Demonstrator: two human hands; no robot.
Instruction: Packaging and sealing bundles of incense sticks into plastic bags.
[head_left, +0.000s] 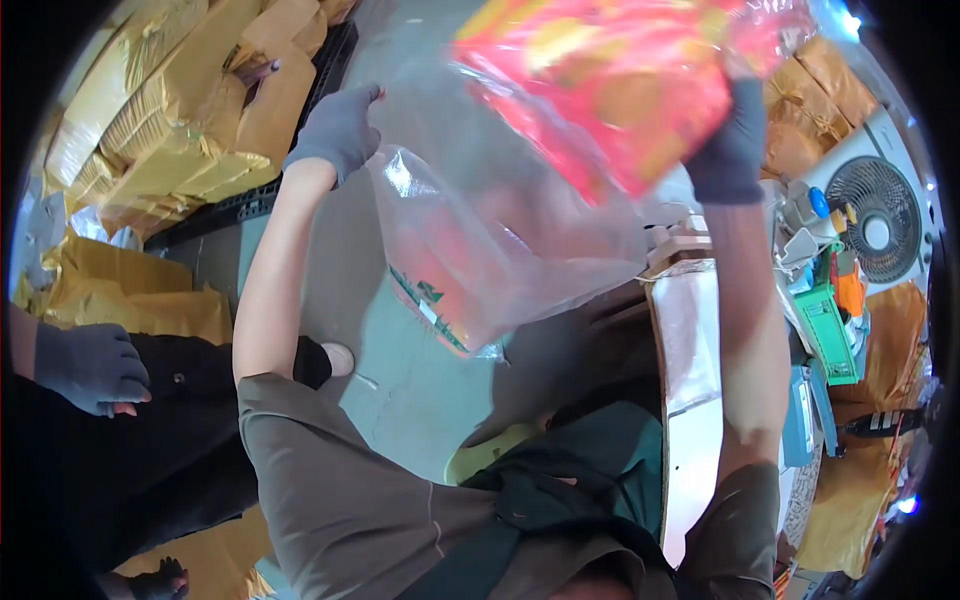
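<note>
the right hand, in a grey glove, was closed on the right side of a red packet, shiny and patched with yellow, lifted high at the top of the view and partly blurred. the packet was tilted, its lower corner in front of the upper part of a clear bag.

the left hand, gloved alike with bare fingertips, was at the bag's upper left edge with its fingers bent; i could not tell whether it was gripping the film. the bag hung between the two forearms above the grey floor, with green print near its lower edge and a reddish colour showing through the film.

at the left, a co-worker's gloved hand hung half curled beside dark trousers, near a white shoe. another gloved hand showed at the lower left, too dark to read.

brown-wrapped parcels were stacked on a black pallet at the upper left. on the right, past the right forearm, were a round-grilled fan, a green basket and more brown bundles.
</note>
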